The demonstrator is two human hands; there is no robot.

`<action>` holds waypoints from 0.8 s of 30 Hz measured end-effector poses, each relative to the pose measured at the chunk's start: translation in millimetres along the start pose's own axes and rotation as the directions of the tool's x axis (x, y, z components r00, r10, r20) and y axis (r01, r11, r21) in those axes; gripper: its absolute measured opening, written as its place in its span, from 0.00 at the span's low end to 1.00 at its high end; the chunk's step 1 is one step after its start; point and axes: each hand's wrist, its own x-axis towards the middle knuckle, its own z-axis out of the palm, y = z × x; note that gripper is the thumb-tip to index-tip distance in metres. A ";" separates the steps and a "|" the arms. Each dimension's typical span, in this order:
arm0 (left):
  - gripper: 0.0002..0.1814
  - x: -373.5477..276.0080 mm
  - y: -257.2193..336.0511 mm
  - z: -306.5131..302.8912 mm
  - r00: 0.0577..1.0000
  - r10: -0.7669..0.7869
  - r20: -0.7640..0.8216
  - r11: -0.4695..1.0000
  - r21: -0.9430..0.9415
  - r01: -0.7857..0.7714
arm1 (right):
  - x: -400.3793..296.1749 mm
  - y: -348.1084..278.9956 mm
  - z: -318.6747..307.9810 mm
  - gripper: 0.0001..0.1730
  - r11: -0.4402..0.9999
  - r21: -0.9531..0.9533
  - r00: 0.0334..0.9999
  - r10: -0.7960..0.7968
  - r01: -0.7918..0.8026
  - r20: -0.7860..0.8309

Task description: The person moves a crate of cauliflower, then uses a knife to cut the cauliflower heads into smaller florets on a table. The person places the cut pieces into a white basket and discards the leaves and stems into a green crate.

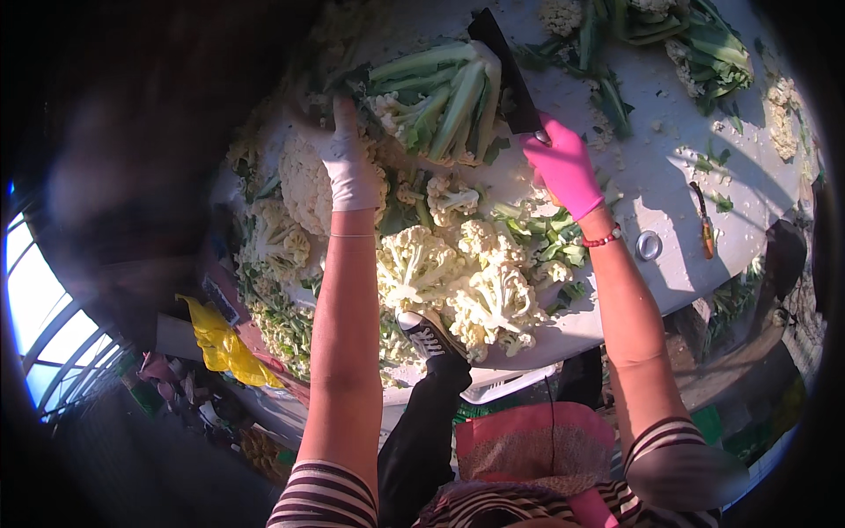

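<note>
My right hand (560, 165), in a pink glove, grips a dark, broad-bladed knife (507, 72) by its handle. The blade stands beside the stem end of a cauliflower head (439, 99) wrapped in long green leaves. My left hand (346, 158), in a thin white glove, is at the leaf-tip side of that head with its fingers spread and blurred; whether it touches the leaves is unclear. Below it sits a large pale cauliflower head (305, 181). Trimmed cauliflower pieces (416, 264) lie between my forearms, with another cut piece (498, 303) nearer to me.
Leafy trimmings (716, 59) lie at the far right of the white table (650, 168). A small orange-handled knife (705, 224) and a roll of tape (649, 245) rest at right. A sneaker (429, 335) shows at the near edge. A yellow plastic bag (224, 343) hangs at left.
</note>
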 end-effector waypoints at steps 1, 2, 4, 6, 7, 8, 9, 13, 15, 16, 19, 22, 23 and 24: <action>0.38 3.1 -20.7 3.6 0.989 -0.141 0.040 0.988 -0.052 0.143 | -3.4 4.7 4.2 0.25 1.000 -0.008 1.000 0.001 -0.001 0.014; 0.38 3.1 -34.4 8.5 0.956 -0.279 0.094 0.952 -0.102 0.288 | -3.9 12.3 5.6 0.26 1.000 -0.019 1.000 0.007 -0.007 0.021; 0.35 -10.9 -39.5 22.2 0.957 -0.245 0.153 0.965 -0.053 0.256 | -5.7 29.3 0.5 0.23 0.993 -0.093 0.995 -0.079 0.074 -0.053; 0.32 -23.1 -41.7 36.9 0.968 -0.176 0.181 0.984 0.010 0.177 | -18.1 38.9 -8.4 0.21 0.938 -0.297 0.958 -0.234 0.177 -0.168; 0.30 -24.8 -42.7 40.6 0.979 -0.117 0.168 0.993 0.051 0.110 | -36.5 20.4 -10.2 0.18 0.921 -0.343 0.931 -0.275 0.185 -0.238; 0.28 -27.4 -43.5 44.7 0.986 -0.058 0.157 0.995 0.095 0.043 | -54.0 11.5 -9.1 0.19 0.929 -0.308 0.921 -0.290 0.206 -0.258; 0.25 -31.9 -38.9 55.9 0.995 -0.055 0.087 0.988 0.148 0.042 | -73.4 3.9 -11.7 0.19 0.935 -0.277 0.907 -0.303 0.223 -0.291; 0.23 -47.4 -48.9 76.0 0.992 0.112 0.058 0.949 0.291 -0.124 | -114.9 -13.1 -14.5 0.23 0.860 -0.431 0.901 -0.386 0.273 -0.200; 0.23 -50.8 -49.1 81.4 0.998 0.062 0.000 0.967 0.249 -0.060 | -133.5 -13.8 -9.6 0.23 0.767 -0.421 0.753 -0.610 0.484 -0.246; 0.23 -54.4 -48.8 82.3 0.999 0.032 -0.022 0.972 0.232 -0.026 | -141.1 -13.7 -4.7 0.22 0.745 -0.390 0.698 -0.657 0.542 -0.285; 0.25 -63.5 -43.0 80.9 0.989 0.143 0.033 0.936 0.321 -0.146 | -87.8 46.6 20.7 0.12 0.776 -0.609 0.957 -0.275 0.163 -0.094; 0.27 -53.9 -53.6 50.1 0.995 0.097 0.039 0.956 0.275 -0.104 | -103.5 56.1 31.9 0.09 0.928 -0.366 0.944 -0.183 0.073 -0.274; 0.27 -53.1 -48.8 36.2 0.998 -0.067 0.010 0.965 0.254 0.062 | -112.2 54.8 20.8 0.09 0.968 0.202 0.979 0.172 -0.147 -0.113; 0.27 -47.1 -40.0 23.5 0.977 -0.214 -0.025 0.951 0.222 0.214 | -124.7 45.9 7.5 0.08 0.873 0.434 0.973 0.229 -0.223 0.039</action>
